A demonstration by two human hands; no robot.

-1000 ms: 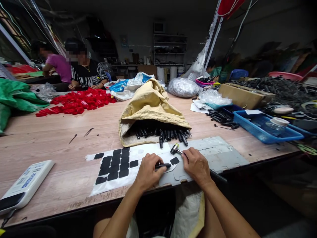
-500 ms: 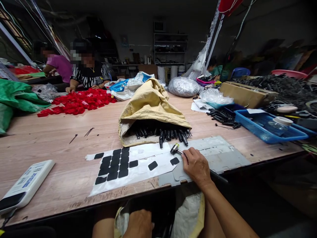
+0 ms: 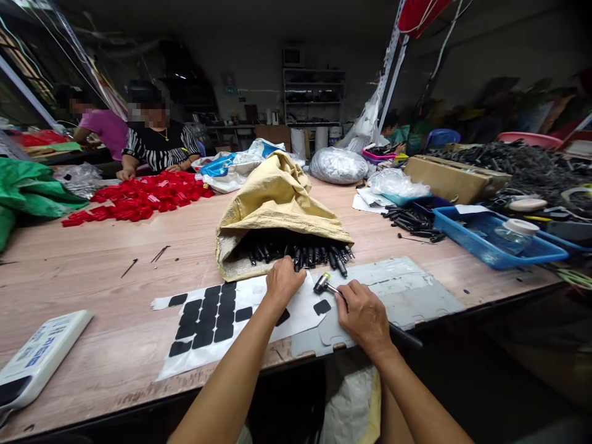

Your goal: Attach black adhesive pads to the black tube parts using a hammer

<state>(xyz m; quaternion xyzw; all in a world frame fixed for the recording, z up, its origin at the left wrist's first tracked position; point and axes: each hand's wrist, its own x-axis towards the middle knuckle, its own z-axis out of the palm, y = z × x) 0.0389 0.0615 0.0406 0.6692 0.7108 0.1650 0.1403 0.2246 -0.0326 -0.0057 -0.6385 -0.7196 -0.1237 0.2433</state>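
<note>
My right hand [image 3: 363, 313] is closed round a small hammer [image 3: 322, 283] with a yellow-tipped metal head; its black handle sticks out behind the wrist. The hammer lies low over a grey board at the table's front edge. My left hand [image 3: 284, 280] reaches to the mouth of a tan woven sack [image 3: 282, 203], its fingers closed on the end of a black tubular part [image 3: 296, 265]. The fingertips are partly hidden. More black tubular parts [image 3: 340, 264] spill from the sack. Below lies a white sheet with black rounded squares [image 3: 210, 317], partly covered by my left forearm.
Red pieces [image 3: 143, 194] are heaped at the far left, before a person in a striped top [image 3: 160, 148]. A white boxy device [image 3: 44, 354] lies at the near left. On the right stand a blue tray [image 3: 485, 246] and a cardboard box [image 3: 456, 176]. Another sack hangs below the table edge.
My left hand has come up from the sack below the table to the black parts at the tan sack's mouth. My right hand still holds the hammer in nearly the same place.
</note>
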